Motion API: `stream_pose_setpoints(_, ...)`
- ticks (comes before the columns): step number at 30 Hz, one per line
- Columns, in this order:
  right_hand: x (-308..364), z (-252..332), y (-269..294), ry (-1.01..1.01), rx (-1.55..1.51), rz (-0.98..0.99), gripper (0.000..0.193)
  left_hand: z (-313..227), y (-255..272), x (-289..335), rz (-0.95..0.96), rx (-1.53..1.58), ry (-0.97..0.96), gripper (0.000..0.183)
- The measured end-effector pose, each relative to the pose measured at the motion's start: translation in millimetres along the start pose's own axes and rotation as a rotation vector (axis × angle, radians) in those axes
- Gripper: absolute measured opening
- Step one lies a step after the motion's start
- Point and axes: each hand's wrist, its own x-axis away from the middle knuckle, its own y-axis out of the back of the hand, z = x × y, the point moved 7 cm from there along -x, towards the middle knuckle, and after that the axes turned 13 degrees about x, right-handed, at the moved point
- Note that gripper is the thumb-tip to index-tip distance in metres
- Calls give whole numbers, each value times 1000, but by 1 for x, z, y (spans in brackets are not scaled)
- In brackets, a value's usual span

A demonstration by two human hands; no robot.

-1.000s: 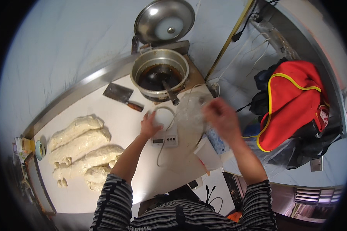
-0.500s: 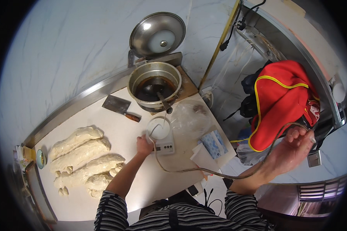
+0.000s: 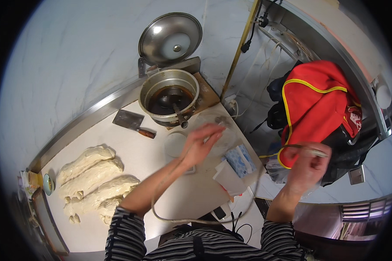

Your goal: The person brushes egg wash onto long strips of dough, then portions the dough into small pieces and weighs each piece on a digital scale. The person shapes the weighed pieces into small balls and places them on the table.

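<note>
Moved left hand [image 3: 203, 141] off the scale [image 3: 190, 169], toward the clear bag [image 3: 228, 137]; fingertips close together, cannot tell whether holding anything. Gripping cable [image 3: 196, 222] near one end in right hand [image 3: 308, 168], before red cloth [image 3: 313, 102]; hanging in a loop past left forearm.

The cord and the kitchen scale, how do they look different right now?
The cord is long, thin and curved, while the scale is compact, with a round white plate.
The cord hangs in a loose loop from the right hand; the scale sits on the table, partly hidden behind the left hand.
</note>
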Motion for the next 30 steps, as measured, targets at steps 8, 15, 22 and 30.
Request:
stream_pose_setpoints(8,124,-169,-34,-1098,-511,182,7,59,-11,-145,163,-475,328,21)
stream_pose_setpoints(15,157,-363,0,-1098,-1074,-380,21,138,-49,-163,446,-621,76,75)
stream_pose_setpoints(22,180,-401,36,-1099,-900,-445,27,153,-55,-92,859,-1121,147,54)
stream_pose_setpoints(30,139,-205,-53,-1144,-353,534,18,76,-51,-45,673,-1259,195,59)
